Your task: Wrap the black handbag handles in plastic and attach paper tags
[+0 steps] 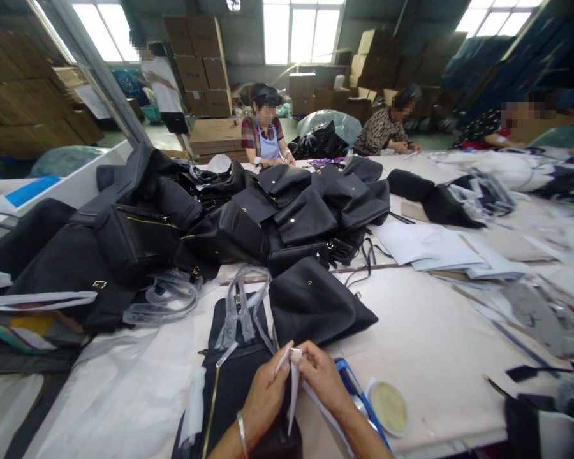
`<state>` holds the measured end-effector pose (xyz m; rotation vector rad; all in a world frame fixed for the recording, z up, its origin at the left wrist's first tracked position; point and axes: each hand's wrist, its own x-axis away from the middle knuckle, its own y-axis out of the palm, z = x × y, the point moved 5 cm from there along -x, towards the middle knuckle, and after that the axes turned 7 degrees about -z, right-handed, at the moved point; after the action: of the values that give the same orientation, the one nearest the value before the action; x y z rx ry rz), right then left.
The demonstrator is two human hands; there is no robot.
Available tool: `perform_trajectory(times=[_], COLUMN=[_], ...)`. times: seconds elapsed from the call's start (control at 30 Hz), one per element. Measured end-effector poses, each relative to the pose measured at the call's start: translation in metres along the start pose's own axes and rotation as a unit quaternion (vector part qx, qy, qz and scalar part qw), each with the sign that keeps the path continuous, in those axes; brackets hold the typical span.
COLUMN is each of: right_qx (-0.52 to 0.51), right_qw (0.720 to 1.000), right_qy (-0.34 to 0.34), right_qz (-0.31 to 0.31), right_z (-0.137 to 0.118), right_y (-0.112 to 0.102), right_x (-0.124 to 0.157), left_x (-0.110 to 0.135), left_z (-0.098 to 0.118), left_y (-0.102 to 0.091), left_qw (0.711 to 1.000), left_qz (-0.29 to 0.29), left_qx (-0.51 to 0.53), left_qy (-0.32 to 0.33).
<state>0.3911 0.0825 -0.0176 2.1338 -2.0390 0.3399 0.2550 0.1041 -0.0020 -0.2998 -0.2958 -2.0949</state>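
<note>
- In the head view, the left hand [269, 386] and the right hand [319, 376] meet at the near middle, fingertips close together. Both are closed in a pinch on a thin white strip [293, 392], whose loose end hangs down between them.
- A small gold-coloured piece [295, 350] shows at the fingertips; whether it is fixed to the strip I cannot tell.
- The strip is above the near edge of a black bag [242, 382] with a gold zip [213, 401], which lies on the table [440, 338], partly hidden by the left forearm.
- Just beyond the hands, clear-wrapped straps [239, 315] lie over the bag's far part, beside a black flap [316, 299] with a gold stud.
- Right of the right hand sit a blue tray [345, 376] and a round tub [388, 407] of pale yellowish material. The right forearm passes close to the tray, so a wide sweep could knock either one.
- The gold piece looks small and the grip rests on fingertips alone; a slip could drop it among the dark folds, where it would be hard to find.
- The strip looks thin, so a hard pull could tear or crease it.
- Its hanging end could snag on the zip if dragged across the bag.
</note>
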Motion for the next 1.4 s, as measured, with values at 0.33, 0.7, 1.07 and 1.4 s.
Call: perform_trajectory(times=[0.33, 0.7, 1.07, 1.4], right_qx=[0.085, -0.016, 0.089, 0.1], right_qw=[0.991, 0.993, 0.996, 0.99], right_qy=[0.021, 0.008, 0.026, -0.005], right_qz=[0.102, -0.114, -0.004, -0.095], right_z=[0.004, -0.015, -0.004, -0.027], right_y=[0.001, -0.014, -0.019, -0.034], right_x=[0.007, 0.0, 0.002, 0.006], left_x=[0.008, 0.0, -0.003, -0.016], left_z=[-0.021, -0.005, -0.028, -0.059], left_y=[0.019, 0.02, 0.028, 0.027], left_qw=[0.997, 0.999, 0.994, 0.979], left_qz=[0.072, -0.028, 0.086, 0.047], left_qx=[-0.005, 0.018, 0.06, 0.17], left_qy=[0.014, 0.003, -0.04, -0.102])
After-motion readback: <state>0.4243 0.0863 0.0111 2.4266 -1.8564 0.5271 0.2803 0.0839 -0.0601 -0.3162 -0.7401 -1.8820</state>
